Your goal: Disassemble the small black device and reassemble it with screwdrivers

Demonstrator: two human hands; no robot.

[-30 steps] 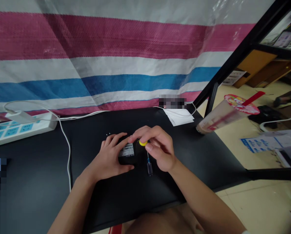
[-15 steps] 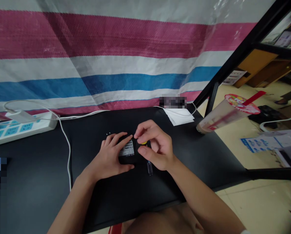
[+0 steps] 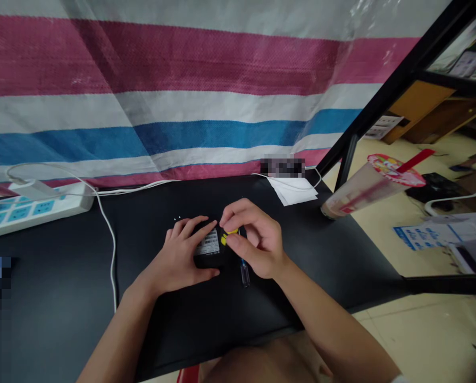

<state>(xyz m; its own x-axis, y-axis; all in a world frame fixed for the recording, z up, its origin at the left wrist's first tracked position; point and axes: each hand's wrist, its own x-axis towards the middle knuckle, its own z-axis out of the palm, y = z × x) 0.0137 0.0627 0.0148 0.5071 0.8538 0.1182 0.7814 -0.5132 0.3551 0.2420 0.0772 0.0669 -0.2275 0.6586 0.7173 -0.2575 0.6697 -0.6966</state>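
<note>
- Yellow piece (image 3: 232, 232): at the labelled black box's (image 3: 209, 246) 2 o'clock; partly hidden by fingers, 2 yellow patches showing. Probably light and stiff, perhaps slick; small enough to drop. Best hold: edges, thumb against fingertips.
- Right hand (image 3: 267, 251): grip closed in a pinch on the yellow piece.
- Black box: under the left hand (image 3: 180, 261), on the bench (image 3: 174, 330). Looks rigid and smooth, likely modest in weight; might slide, so hold by opposite sides. Left grip spread, fingers over the far side, thumb toward 5 o'clock.
- Screwdriver (image 3: 244, 274): at the box's 4 o'clock, lying on the bench; handle looks hard, the natural place to take it.
- Against 1.0 s ago: yellow piece, then a single rounded patch nearer the screwdriver shaft, sits closer to the label. Left hand and screwdriver unmoved.
</note>
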